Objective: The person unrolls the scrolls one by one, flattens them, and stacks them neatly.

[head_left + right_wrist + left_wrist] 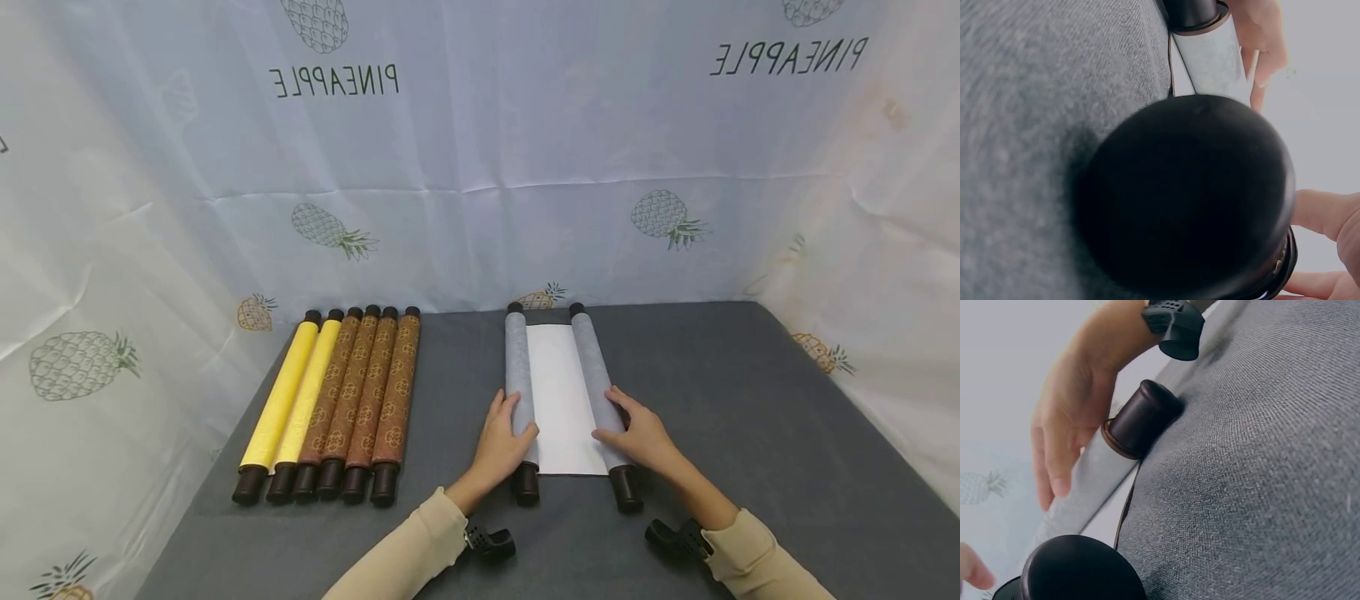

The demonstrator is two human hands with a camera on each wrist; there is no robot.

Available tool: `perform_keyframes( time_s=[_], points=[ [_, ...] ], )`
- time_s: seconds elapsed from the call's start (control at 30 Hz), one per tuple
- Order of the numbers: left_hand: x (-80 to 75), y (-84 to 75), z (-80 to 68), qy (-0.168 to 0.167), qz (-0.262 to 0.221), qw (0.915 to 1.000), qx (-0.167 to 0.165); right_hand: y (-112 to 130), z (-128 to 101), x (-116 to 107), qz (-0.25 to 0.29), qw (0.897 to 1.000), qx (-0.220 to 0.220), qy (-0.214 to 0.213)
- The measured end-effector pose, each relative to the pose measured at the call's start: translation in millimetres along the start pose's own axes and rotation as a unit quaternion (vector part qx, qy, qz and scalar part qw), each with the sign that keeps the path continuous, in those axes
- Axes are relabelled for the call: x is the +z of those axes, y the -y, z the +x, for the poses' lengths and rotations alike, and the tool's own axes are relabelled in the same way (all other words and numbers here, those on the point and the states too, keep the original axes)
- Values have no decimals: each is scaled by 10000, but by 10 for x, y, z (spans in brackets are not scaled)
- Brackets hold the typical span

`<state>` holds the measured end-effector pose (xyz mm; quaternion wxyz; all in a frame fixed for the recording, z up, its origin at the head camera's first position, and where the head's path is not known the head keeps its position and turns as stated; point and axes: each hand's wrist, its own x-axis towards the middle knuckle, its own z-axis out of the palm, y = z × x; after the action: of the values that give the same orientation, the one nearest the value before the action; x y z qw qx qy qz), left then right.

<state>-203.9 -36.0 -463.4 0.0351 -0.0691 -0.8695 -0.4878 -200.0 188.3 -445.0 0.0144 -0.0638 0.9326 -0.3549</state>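
A partly unrolled grey scroll point(592, 379) lies on the table, with a strip of white paper point(564, 400) showing between its two rolls. My left hand point(504, 442) grips the left roll near its lower end, thumb on the inner side. On the right roll, my right hand point(637, 429) holds on with thumb inside and fingers over the outer side. Dark knobs cap the rolls; the left knob point(1085, 569) looms close in the left wrist view, the right knob point(1191, 194) in the right wrist view, where it covers much of the right roll.
To the left, two yellow scrolls point(288, 392) and several brown patterned scrolls point(367, 387) lie rolled up side by side. Dark grey cloth point(712, 392) covers the table. A white curtain with pineapple prints point(480, 150) hangs behind and at both sides.
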Motion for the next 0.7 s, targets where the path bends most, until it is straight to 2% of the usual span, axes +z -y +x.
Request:
perform_keyframes(
  time_s=[0.3,0.7],
  points=[
    [-33,15,-27,-54,342,9994,-14,-3,-18,-25,-156,9996,220,90],
    [-91,55,-26,-114,269,9996,4,-41,-20,-57,-308,9990,334,46]
  ],
)
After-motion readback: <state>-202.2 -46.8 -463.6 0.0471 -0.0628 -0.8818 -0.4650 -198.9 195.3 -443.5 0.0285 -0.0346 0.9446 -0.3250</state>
